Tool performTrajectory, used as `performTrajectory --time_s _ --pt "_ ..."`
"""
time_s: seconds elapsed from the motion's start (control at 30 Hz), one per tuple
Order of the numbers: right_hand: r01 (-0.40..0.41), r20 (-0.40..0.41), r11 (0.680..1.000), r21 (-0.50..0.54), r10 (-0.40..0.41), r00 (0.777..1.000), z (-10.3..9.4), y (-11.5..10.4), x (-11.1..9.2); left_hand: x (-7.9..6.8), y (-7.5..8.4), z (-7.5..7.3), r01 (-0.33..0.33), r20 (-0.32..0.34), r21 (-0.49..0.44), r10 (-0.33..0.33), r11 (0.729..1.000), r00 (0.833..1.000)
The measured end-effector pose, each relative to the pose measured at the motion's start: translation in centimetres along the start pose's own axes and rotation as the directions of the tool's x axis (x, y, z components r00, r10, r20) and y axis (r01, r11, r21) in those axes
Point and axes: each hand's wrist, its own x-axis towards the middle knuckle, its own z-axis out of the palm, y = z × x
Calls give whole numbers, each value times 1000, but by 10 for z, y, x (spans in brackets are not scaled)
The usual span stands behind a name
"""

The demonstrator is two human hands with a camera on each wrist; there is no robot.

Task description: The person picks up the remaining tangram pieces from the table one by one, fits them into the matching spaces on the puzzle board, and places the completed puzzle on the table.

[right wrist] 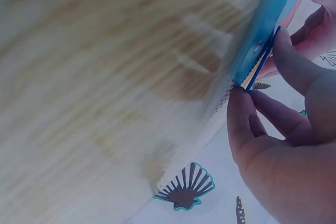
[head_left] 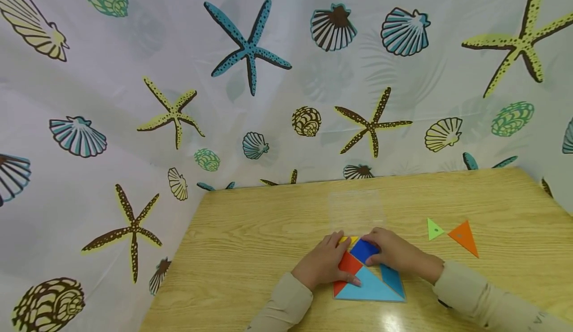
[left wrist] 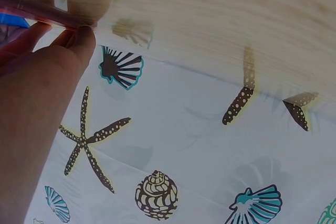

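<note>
A tangram puzzle lies in its square tray near the front of the table. It shows a light blue triangle [head_left: 373,289], a red piece [head_left: 351,263], a yellow piece [head_left: 346,240] and a medium blue piece [head_left: 393,279]. My right hand [head_left: 396,253] pinches a dark blue piece [head_left: 364,251] between thumb and fingers; the right wrist view shows this piece [right wrist: 264,59] tilted, its lower edge close over the tray. On the tray's left side rests my left hand [head_left: 320,265], fingers spread over the red and yellow pieces, thumb on the light blue triangle.
To the right lie a small green triangle [head_left: 434,229] and an orange triangle [head_left: 466,237], their corners close together. A clear, see-through square [head_left: 356,206] lies behind the tray. A white curtain [head_left: 277,138] printed with shells and starfish hangs behind the wooden table [head_left: 241,252].
</note>
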Motion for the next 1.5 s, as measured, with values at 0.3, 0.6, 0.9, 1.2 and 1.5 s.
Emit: performTrajectory --time_s 0.3,0.6,0.9,1.2,1.5 --pt "75 -32 996 -44 -77 997 5 1 0 0 0 3 -8 -14 9 8 1000 1000" --pt "74 -46 995 -70 -77 996 6 -3 2 -1 0 2 -8 -16 10 8 1000 1000" --pt "62 -46 996 -70 -65 997 5 -1 6 0 1 0 -15 -27 -18 15 1000 1000" --pt "67 -21 997 -40 -68 997 4 2 8 1 0 2 12 2 -46 -12 999 1000" --pt "101 0 994 -39 -101 995 -3 1 2 2 2 1 25 16 -58 -25 998 1000"
